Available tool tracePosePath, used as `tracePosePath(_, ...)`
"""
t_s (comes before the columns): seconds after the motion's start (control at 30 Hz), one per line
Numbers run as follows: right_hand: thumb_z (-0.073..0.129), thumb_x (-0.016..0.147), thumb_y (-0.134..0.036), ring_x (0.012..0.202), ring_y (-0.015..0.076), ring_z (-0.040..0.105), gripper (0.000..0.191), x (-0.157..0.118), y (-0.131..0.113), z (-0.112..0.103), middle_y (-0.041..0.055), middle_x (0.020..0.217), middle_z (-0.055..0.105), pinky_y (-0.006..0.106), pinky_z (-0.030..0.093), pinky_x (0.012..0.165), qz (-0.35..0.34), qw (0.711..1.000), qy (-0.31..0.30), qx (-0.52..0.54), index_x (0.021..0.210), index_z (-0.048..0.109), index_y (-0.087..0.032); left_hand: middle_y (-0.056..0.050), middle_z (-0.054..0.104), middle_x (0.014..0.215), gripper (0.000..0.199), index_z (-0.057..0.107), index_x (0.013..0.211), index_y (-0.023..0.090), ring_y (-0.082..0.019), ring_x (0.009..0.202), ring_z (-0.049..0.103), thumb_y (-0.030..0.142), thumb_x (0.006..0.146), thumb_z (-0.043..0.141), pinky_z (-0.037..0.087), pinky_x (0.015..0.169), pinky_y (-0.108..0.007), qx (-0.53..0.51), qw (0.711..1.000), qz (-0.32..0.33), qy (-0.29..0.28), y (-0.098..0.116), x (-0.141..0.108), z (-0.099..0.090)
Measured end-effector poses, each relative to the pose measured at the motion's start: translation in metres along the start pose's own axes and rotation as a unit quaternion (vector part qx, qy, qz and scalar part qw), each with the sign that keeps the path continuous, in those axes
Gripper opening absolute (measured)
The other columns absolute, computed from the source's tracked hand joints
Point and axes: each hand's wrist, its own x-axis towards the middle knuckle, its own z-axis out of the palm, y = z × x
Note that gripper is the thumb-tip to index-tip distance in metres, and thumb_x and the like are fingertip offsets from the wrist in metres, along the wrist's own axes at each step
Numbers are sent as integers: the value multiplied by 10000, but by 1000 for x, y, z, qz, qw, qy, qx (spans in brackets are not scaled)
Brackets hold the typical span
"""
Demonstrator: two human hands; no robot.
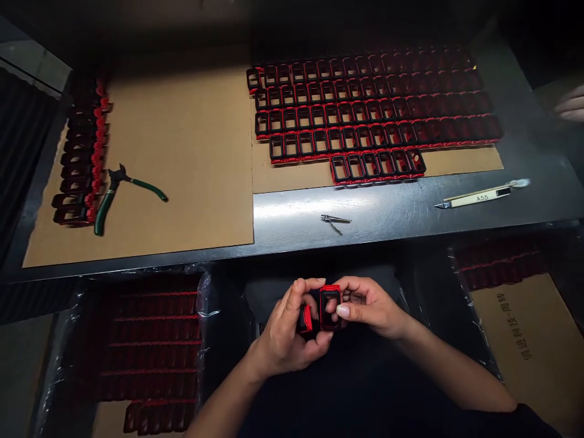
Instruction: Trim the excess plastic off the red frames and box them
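A red and black rectangular frame is held upright between my two hands, in front of the table's near edge. My left hand is curled around its left side, with a second red and black piece inside the palm. My right hand pinches the frame's right edge between thumb and fingers. Beyond them on the metal table lie small metal clippers. Several rows of similar frames stand on cardboard farther back.
Green-handled pliers and a column of frames lie on the left cardboard. A cutter knife is at right. Lined boxes with more frames flank my lap. Another person's hand shows far right.
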Motion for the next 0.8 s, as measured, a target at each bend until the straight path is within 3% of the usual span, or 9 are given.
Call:
tracePosePath(0.17,794,849,-323,699,104,690,297,3,5,-6,28,840,715,186,576,604,7,998,-40,48,1067,688,-151,-224,621,1280,977,-1,1601,210,-175,846,697,165,876,652,624,807,-409,-20,999,34,3,0,2,-3)
tracePosePath(0.3,809,834,-337,675,113,697,340,6,8,-8,43,862,730,219,604,608,25,995,-47,84,1080,677,-143,-252,593,1347,964,-23,1599,190,-143,804,718,194,914,655,616,864,-387,-47,997,64,-8,-1,7,-5)
tracePosePath(0.47,813,830,-336,660,113,712,343,8,7,-10,27,807,726,197,613,576,44,988,-57,139,1076,673,-142,-250,613,1330,1047,-21,1601,203,-169,794,728,483,891,696,626,854,-402,-74,997,-6,-6,-3,8,-4)
tracePosePath(0.6,848,777,-371,575,107,694,367,8,7,-10,11,773,717,186,594,494,82,984,-31,153,987,655,-140,-213,630,1297,1105,-11,1601,239,-219,887,734,578,837,711,630,851,-430,-92,993,-71,-10,-3,6,-3)
tracePosePath(0.7,869,738,-414,459,87,643,408,10,10,-8,-13,678,699,165,549,438,98,986,-8,137,903,615,-141,-187,614,1304,1126,14,1602,255,-255,989,719,484,811,782,620,888,-455,-73,992,-93,-46,-1,7,-5)
tracePosePath(0.8,871,724,-446,410,72,594,434,12,11,-4,-33,590,668,152,499,419,98,991,6,87,828,569,-152,-174,579,1319,1054,173,1588,243,-296,1141,659,285,764,829,600,940,-452,-33,990,-104,-85,2,10,-6)
